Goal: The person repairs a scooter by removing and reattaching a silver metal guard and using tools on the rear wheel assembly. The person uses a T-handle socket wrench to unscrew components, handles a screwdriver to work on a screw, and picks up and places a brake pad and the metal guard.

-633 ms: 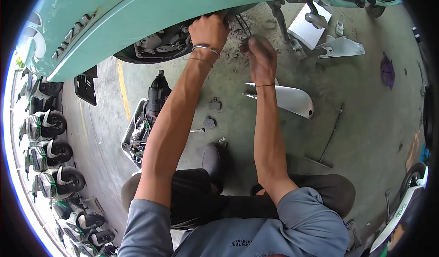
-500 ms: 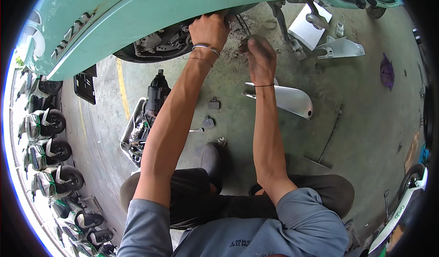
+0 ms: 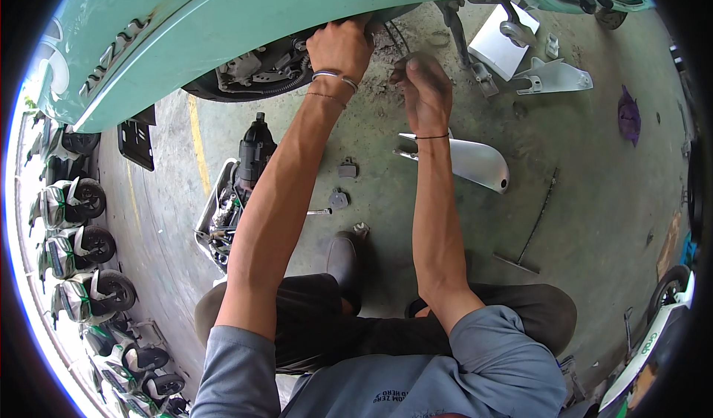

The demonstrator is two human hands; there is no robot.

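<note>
A mint-green scooter body (image 3: 245, 28) spans the top of the view. My left hand (image 3: 340, 50) reaches up to its lower edge, knuckles bent, beside the dark wheel and brake parts (image 3: 260, 72). Its fingertips are hidden, and so is whatever they grip. Just to the right, below two thin dark cables (image 3: 397, 37), my right hand (image 3: 428, 91) is raised with the palm side showing. Grime blackens its curled fingers and thumb; I cannot make out anything between them. Beneath my hands, two grey brake pads (image 3: 347, 167) lie apart on the floor.
A silver curved cover (image 3: 475, 164) lies by my right forearm. Further right are a T-handle wrench (image 3: 529, 243) and a purple cloth (image 3: 629, 117). A black-and-silver mechanical assembly (image 3: 256, 150) stands left of my left forearm. Parked scooters (image 3: 93, 243) line the far left.
My right hand and forearm have shifted slightly to the right. My left hand stays at the body's lower edge.
</note>
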